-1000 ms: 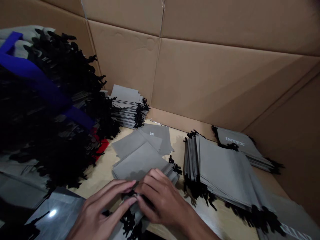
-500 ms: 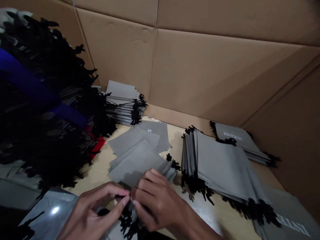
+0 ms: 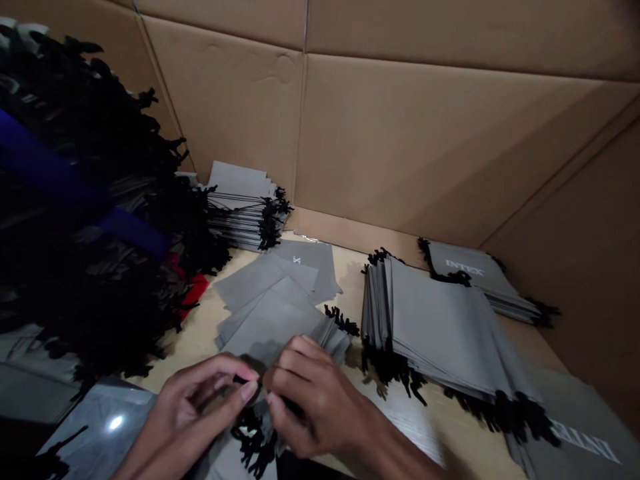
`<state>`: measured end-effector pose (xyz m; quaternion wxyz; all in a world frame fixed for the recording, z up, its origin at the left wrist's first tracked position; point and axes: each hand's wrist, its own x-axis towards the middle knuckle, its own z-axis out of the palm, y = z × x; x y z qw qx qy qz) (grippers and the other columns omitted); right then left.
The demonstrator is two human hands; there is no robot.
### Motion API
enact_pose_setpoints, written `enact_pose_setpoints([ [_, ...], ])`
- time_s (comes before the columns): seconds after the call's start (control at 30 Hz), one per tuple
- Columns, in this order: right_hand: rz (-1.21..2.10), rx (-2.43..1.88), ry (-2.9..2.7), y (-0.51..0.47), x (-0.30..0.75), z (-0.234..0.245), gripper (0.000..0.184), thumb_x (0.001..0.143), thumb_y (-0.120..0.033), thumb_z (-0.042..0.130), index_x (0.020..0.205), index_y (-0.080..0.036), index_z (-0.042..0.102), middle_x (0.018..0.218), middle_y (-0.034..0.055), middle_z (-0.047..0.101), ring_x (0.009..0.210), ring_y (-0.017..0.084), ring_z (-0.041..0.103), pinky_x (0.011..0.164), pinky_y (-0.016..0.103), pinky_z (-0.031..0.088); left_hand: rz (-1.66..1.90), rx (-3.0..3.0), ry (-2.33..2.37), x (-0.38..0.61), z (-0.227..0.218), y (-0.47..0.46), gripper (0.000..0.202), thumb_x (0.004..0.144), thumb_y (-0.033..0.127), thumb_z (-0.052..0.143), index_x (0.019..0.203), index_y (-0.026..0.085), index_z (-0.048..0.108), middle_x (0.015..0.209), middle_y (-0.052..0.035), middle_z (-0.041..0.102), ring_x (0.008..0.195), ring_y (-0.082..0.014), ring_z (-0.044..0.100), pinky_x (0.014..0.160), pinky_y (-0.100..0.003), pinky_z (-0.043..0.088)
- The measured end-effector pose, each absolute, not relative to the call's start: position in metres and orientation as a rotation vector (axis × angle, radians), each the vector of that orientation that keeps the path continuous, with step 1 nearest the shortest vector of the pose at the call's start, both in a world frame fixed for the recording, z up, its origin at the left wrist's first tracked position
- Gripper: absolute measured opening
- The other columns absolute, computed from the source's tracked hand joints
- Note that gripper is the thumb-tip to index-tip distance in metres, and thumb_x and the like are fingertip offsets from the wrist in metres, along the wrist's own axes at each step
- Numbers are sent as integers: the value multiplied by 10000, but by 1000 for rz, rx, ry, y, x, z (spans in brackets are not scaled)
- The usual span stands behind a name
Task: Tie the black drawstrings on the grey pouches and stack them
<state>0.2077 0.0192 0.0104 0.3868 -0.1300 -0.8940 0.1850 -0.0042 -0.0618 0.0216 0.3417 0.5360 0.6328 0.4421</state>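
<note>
Close together at the bottom centre, my two hands work on a black drawstring cord point(image 3: 242, 380). My left hand point(image 3: 195, 407) pinches the cord between thumb and index finger. Beside it my right hand point(image 3: 315, 393) is curled closed, its thumb against the fingers; its grip seems to be on the same cord, though the fingers hide most of it. Below them are knotted black cord ends point(image 3: 255, 437) and part of a grey pouch point(image 3: 233, 460). Just beyond the hands lies a loose pile of flat grey pouches point(image 3: 285, 310).
Stacked grey pouches with black cords point(image 3: 440, 313) stand at right, with INTEX-printed pouches point(image 3: 460, 263) behind. A tall heap of corded pouches point(image 3: 100, 267) with a blue strap point(image 3: 130, 227) fills the left. Another pouch stack point(image 3: 237, 177) sits before the cardboard wall point(image 3: 425, 147).
My fingertips have drawn slightly apart, and more of the black cord shows at my left fingertips. The camera view has shifted a little; the pouch piles stay as they were.
</note>
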Motion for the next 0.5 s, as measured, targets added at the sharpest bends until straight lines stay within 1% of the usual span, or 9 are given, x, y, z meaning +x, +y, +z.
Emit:
enact_pose_setpoints([
  [0.07,461,-334,-2275,23,214,12,115,1025,-150,498,1003,-196,602,820,28,605,763,190,511,709,343,429,1173,1493,1634,-2,17,-62,87,853,367,847,895,293,861,895,0,867,818,-202,835,746,-175,662],
  [0.13,448,-346,-2280,26,219,14,126,1044,-145,505,1034,-183,625,855,43,631,790,193,518,720,339,433,1158,1566,1649,1,14,-63,117,860,362,856,970,324,872,992,9,889,883,-203,857,797,-164,668],
  [0.23,436,-347,-2304,28,222,15,134,1057,-151,509,1053,-181,639,885,51,664,806,196,520,743,343,452,1159,1582,1695,4,11,-65,156,870,367,860,1023,338,875,1015,17,898,895,-198,867,805,-156,671],
  [0.3,433,-339,-2315,27,222,13,121,1060,-165,512,1054,-192,629,882,45,662,807,197,520,751,345,460,1183,1598,1706,5,10,-65,128,881,365,855,1004,337,876,1003,20,897,898,-195,864,824,-162,667],
  [0.4,437,-341,-2314,26,221,9,97,1048,-175,511,1034,-214,598,861,33,640,797,199,515,743,346,454,1215,1639,1682,6,10,-65,39,893,337,843,918,318,866,982,16,887,902,-194,848,850,-179,655],
  [0.5,461,-344,-2298,25,219,7,76,1016,-170,520,1006,-226,571,833,18,610,776,194,515,730,344,439,1189,1609,1643,9,17,-62,63,890,325,824,840,290,842,912,8,872,833,-185,829,763,-169,643],
])
